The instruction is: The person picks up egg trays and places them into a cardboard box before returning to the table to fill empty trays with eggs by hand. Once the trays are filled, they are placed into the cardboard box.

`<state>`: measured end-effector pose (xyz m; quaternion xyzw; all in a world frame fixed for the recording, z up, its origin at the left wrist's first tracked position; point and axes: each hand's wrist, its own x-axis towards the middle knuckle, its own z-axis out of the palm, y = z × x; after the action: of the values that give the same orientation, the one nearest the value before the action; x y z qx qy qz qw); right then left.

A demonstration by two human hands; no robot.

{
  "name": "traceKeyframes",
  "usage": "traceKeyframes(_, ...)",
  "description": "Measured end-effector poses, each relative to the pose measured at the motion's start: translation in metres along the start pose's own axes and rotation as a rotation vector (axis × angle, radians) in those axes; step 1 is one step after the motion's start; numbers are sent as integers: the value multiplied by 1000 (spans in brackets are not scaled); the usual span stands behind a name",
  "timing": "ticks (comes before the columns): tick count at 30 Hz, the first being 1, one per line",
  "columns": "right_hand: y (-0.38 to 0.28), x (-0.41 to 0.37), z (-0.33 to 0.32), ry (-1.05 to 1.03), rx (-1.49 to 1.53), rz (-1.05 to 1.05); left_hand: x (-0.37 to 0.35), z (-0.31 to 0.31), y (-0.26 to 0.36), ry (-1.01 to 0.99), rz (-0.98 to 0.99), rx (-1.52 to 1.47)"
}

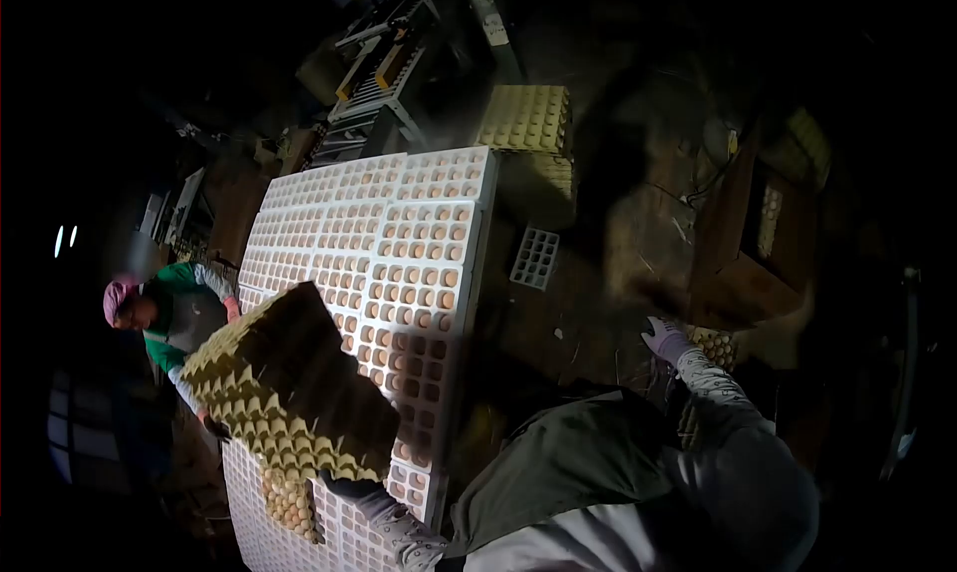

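Note:
My left hand (349, 487), in a dark glove, grips the near lower edge of a thick stack of pulp egg trays (289, 432); some of its fingers are hidden there. The stack is tilted above a long surface covered in white plastic trays (431, 205), whose cells hold brownish, egg-like round things. Below the stack's near corner, a cluster of eggs (289, 502) shows. My right hand (666, 340), gloved in lavender, is stretched out to the right, fingers apart and holding nothing. It is near a filled egg tray (714, 347) beside a cardboard box.
Across the trays stands a co-worker (179, 308) in a green top and pink head cover, hands near the stack's far side. Pulp trays (525, 118) are piled beyond the far end. One white tray (535, 258) lies on the floor. A cardboard box (748, 273) stands right.

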<state>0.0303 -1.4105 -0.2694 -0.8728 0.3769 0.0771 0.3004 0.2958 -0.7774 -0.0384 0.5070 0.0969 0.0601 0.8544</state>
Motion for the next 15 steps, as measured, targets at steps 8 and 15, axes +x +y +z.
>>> traceKeyframes(8, 22, 7, -59, 129, 214, 163, 105, 385, -196, -469, -580, -246)
traceKeyframes(15, 152, -239, 87, 645, 906, 1164, 208, 643, -392, -665, -957, -167)
